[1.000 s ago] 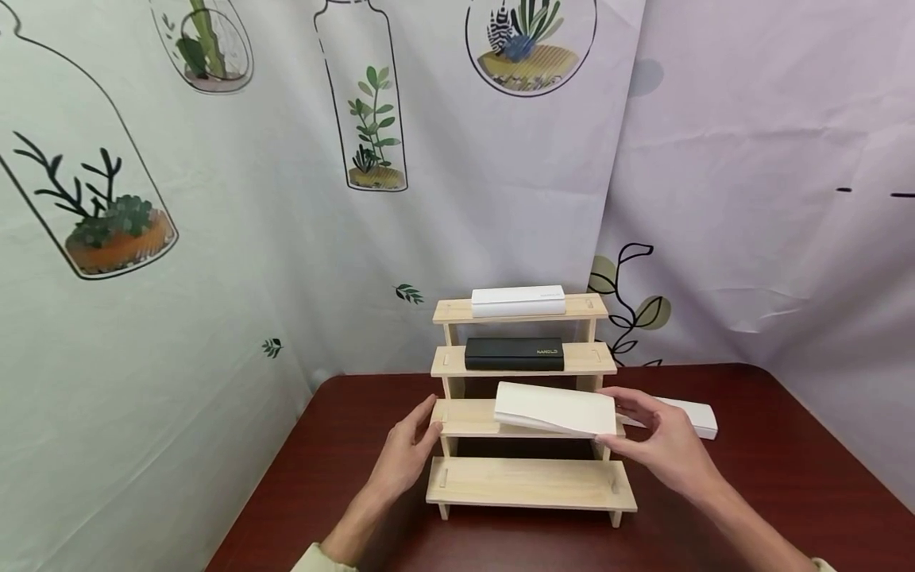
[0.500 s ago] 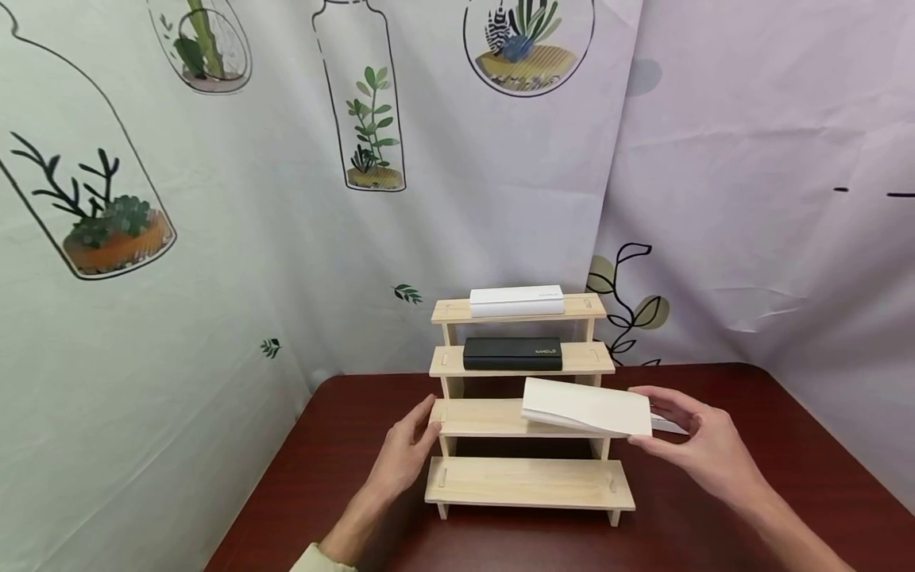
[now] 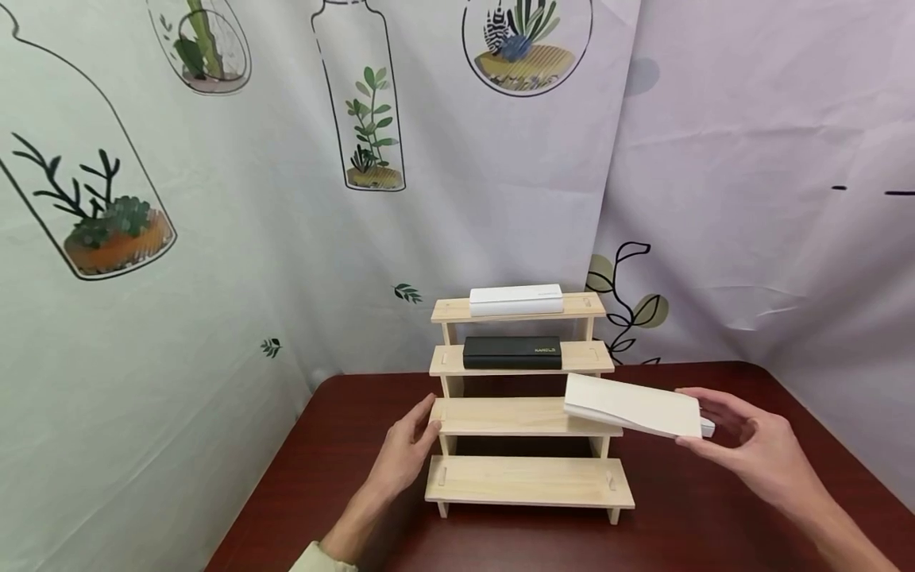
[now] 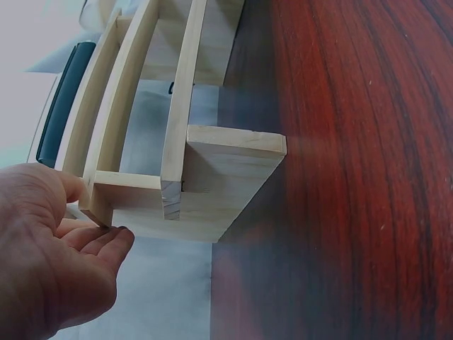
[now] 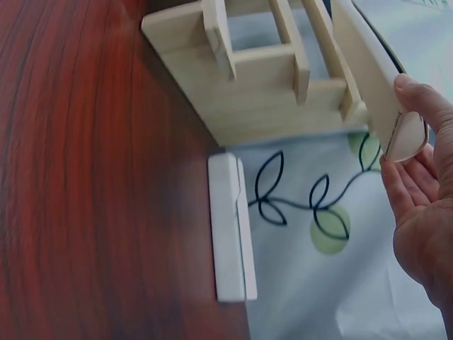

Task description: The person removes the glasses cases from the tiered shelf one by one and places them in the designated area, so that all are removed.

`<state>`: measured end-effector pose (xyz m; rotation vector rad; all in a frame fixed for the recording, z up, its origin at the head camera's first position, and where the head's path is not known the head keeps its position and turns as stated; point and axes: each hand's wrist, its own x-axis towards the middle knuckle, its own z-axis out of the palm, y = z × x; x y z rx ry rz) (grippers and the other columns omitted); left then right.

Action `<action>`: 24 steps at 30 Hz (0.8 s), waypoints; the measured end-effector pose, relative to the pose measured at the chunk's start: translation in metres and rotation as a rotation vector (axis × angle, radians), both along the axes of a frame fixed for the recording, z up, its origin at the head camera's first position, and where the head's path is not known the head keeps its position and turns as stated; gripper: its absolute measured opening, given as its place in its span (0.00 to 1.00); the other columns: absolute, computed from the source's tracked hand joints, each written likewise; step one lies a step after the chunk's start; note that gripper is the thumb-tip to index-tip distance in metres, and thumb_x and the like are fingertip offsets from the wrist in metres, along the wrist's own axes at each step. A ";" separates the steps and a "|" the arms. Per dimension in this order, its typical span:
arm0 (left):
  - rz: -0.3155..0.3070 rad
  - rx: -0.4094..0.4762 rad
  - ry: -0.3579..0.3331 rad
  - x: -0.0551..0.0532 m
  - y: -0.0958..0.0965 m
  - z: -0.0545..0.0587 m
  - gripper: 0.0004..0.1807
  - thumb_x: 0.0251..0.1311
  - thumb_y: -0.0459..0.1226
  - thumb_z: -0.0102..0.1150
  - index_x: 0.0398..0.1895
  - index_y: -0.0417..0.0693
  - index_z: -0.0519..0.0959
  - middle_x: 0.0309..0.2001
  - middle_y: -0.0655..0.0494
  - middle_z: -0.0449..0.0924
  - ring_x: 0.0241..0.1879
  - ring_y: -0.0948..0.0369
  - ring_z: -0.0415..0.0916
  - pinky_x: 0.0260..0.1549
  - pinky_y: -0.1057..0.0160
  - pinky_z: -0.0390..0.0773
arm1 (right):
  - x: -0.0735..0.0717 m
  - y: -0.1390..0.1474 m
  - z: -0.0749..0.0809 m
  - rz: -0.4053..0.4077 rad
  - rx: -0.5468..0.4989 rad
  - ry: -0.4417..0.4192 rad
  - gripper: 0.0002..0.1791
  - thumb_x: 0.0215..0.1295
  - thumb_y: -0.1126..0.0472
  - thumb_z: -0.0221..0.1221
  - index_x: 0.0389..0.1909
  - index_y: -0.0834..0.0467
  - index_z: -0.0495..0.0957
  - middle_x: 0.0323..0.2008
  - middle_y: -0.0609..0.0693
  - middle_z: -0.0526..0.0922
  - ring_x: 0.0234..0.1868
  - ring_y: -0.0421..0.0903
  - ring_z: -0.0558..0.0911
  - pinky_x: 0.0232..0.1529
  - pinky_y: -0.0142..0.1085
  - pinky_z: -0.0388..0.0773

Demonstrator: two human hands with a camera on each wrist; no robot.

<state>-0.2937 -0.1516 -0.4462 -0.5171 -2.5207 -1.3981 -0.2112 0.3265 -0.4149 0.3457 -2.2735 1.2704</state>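
Observation:
My right hand (image 3: 765, 449) pinches a cream-white glasses case (image 3: 632, 405) by its right end, thumb on one side and fingers on the other. The case tilts, its left end overlapping the right part of a shelf in the head view. Its rounded end shows in the right wrist view, between thumb and fingers. With my left hand (image 3: 403, 453) I hold the left end of that shelf, second from the bottom, on a four-tier wooden stand (image 3: 529, 481). Thumb and fingers lie round the board's corner in the left wrist view.
On the top tier lies a white glasses case (image 3: 516, 300), and a black one (image 3: 511, 353) sits a tier below. Another white case (image 5: 230, 227) rests on the dark red table (image 5: 92, 212), right of the stand. A printed cloth (image 3: 465, 222) hangs behind.
My right hand has carried the cream-white case rightward, from over the second shelf to mostly past its right end. The left hand has stayed on the shelf's left end.

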 end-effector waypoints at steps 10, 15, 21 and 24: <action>0.000 0.002 -0.015 0.000 0.000 0.000 0.30 0.80 0.35 0.56 0.80 0.35 0.65 0.77 0.38 0.66 0.77 0.45 0.62 0.71 0.42 0.68 | 0.003 0.039 -0.023 -0.069 -0.036 -0.040 0.34 0.57 0.71 0.78 0.66 0.62 0.80 0.51 0.26 0.86 0.51 0.20 0.82 0.45 0.18 0.79; -0.005 -0.006 0.007 0.000 0.000 -0.002 0.30 0.80 0.35 0.57 0.79 0.34 0.66 0.76 0.36 0.67 0.76 0.42 0.64 0.70 0.40 0.69 | 0.004 0.052 -0.031 -0.115 -0.052 -0.057 0.34 0.57 0.70 0.79 0.65 0.62 0.81 0.49 0.22 0.84 0.49 0.17 0.81 0.43 0.16 0.79; -0.004 0.000 -0.004 0.001 0.001 -0.001 0.30 0.80 0.35 0.57 0.79 0.34 0.65 0.77 0.37 0.67 0.77 0.43 0.63 0.70 0.41 0.69 | 0.009 0.064 -0.036 -0.145 -0.055 -0.073 0.33 0.58 0.68 0.78 0.65 0.62 0.80 0.49 0.20 0.82 0.48 0.15 0.79 0.41 0.17 0.79; -0.003 -0.002 0.001 0.001 0.000 0.000 0.30 0.80 0.35 0.57 0.79 0.34 0.65 0.77 0.37 0.67 0.77 0.43 0.64 0.70 0.40 0.69 | 0.009 0.070 -0.041 -0.168 -0.050 -0.092 0.33 0.59 0.65 0.79 0.65 0.61 0.81 0.48 0.18 0.80 0.48 0.14 0.78 0.40 0.17 0.79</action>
